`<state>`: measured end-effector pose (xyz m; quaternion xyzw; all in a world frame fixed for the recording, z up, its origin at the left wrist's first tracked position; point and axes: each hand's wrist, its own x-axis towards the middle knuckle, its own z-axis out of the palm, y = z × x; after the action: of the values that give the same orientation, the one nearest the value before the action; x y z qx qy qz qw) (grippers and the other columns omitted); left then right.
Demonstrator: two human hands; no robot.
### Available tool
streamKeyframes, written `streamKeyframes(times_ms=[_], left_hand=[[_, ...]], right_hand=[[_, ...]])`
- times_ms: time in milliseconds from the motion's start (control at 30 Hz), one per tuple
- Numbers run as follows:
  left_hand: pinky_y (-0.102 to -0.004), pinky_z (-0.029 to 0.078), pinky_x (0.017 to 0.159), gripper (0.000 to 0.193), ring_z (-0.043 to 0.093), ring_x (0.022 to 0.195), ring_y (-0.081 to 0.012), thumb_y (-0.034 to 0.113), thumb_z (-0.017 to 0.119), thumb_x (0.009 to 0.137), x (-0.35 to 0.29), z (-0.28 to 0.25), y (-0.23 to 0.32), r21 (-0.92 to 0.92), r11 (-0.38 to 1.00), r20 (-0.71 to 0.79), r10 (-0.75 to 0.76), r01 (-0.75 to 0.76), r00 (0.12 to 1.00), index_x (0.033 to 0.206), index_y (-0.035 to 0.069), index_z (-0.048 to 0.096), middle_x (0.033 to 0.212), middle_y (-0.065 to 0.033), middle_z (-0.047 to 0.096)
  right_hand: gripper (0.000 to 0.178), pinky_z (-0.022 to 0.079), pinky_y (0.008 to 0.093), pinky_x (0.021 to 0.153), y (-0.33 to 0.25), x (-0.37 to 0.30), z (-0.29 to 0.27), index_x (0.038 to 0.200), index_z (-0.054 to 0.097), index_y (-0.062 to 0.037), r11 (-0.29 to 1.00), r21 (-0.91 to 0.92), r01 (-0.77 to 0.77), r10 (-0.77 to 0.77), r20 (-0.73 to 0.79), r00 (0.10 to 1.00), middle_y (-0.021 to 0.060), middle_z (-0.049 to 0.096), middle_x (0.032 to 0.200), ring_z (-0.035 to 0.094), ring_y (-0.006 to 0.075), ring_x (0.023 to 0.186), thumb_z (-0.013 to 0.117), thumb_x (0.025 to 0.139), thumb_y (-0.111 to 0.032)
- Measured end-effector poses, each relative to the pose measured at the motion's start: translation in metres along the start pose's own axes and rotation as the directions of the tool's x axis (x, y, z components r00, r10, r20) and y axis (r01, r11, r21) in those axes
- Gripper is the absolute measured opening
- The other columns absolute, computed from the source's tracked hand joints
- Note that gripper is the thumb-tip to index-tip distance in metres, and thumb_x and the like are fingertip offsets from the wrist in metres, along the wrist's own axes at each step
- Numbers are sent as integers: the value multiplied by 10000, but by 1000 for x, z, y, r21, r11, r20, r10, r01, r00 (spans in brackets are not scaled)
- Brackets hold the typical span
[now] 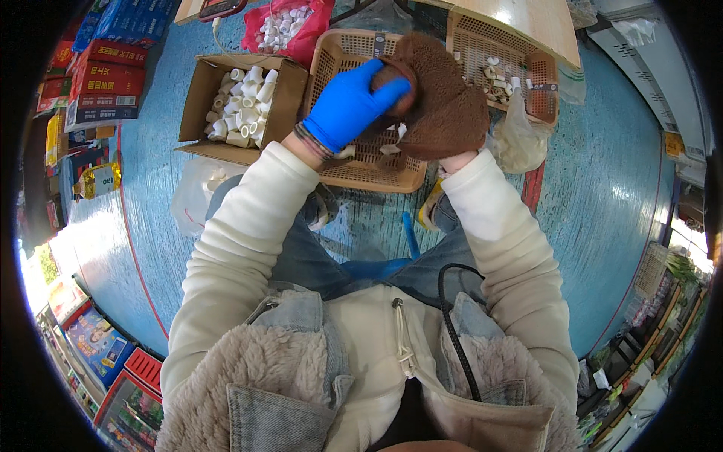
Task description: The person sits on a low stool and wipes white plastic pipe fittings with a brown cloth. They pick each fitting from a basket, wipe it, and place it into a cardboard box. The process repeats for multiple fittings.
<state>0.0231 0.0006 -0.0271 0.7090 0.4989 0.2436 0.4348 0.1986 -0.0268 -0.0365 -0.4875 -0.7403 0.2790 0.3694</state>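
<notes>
My left hand [350, 105], in a blue glove, has its thumb and fingers closed around a bunched edge of brown fuzzy cloth [446, 105]. The cloth drapes over my right hand, whose fingers are hidden; only the wrist [458, 161] shows below it. Both hands are above a tan plastic basket [325, 69]. A few small white and cream pieces lie in this basket, partly covered by the cloth and my arms. Whether anything small is wrapped in the cloth, I cannot make out.
Left of the basket is a cardboard box [194, 98] of white pipe fittings [242, 105]. Behind it sits a pink-red bag [309, 45] of small white pieces. A second tan basket [546, 105] with small fittings stands right, beside a clear plastic bag [518, 139]. Red cartons [109, 79] are stacked far left.
</notes>
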Motion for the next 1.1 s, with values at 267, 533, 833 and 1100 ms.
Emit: streamKeyframes(times_ms=[267,533,833,1100], left_hand=[[-367,506,707,494,623,819,-317,416,608,808,-6,8,6,-42,993,-175,103,-112,979,1129,50,525,910,-181,627],[-337,481,832,411,550,1068,-267,112,596,835,-3,15,-26,-332,856,-41,405,-395,913,1225,52,480,1196,-136,539],[-388,475,707,410,600,839,-330,278,522,878,-4,16,-4,-4,995,-78,95,-95,992,1172,-4,476,946,-204,598],[-355,484,743,300,594,866,-327,81,497,865,-1,34,-17,-122,890,-230,406,-440,885,1157,15,482,1019,-215,578]], right_hand=[[777,478,367,803,-3,5,-8,1233,479,-204,966,-237,103,-96,41,995,74,541,1122,561,273,1002,774,517,-269],[818,494,384,741,-35,4,-24,1213,483,-175,839,-522,152,-163,24,986,40,565,1111,604,261,923,789,457,-223],[767,512,331,740,-69,21,-25,1242,452,-156,788,-566,244,-315,-29,949,60,549,1167,592,253,983,772,547,-200],[685,489,340,763,-56,10,-15,1215,459,-140,798,-563,216,-254,11,967,66,546,1132,575,252,973,749,598,-204]])
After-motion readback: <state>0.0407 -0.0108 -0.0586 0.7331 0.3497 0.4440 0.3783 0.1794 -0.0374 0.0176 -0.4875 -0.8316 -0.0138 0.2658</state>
